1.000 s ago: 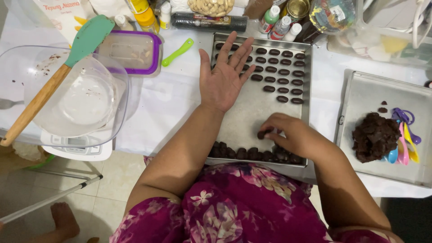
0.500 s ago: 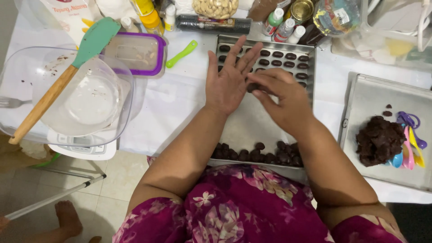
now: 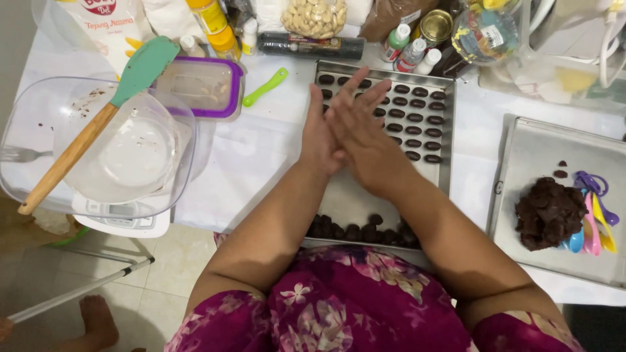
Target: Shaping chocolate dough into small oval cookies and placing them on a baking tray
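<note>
My left hand point(image 3: 317, 133) and my right hand point(image 3: 365, 140) are pressed palm to palm, fingers straight, with the right on top. They hover over a metal baking tray point(image 3: 352, 195). A small piece of dark dough is squeezed between the palms and is hidden from view. Rows of dark oval dough pieces point(image 3: 417, 120) fill the tray's far half. A row of dark dough balls point(image 3: 365, 231) lies along its near edge, partly behind my forearms.
A second tray point(image 3: 541, 150) on the right holds a dark dough lump point(image 3: 549, 212) and coloured measuring spoons point(image 3: 596, 215). On the left a glass bowl point(image 3: 124, 146) with a teal spatula point(image 3: 91, 127) sits on a scale point(image 3: 124, 225). Jars, bottles and bags line the back.
My right hand left the dough balls at the tray's near edge and came up onto my left palm. The left hand lifted off the tray and both palms closed together.
</note>
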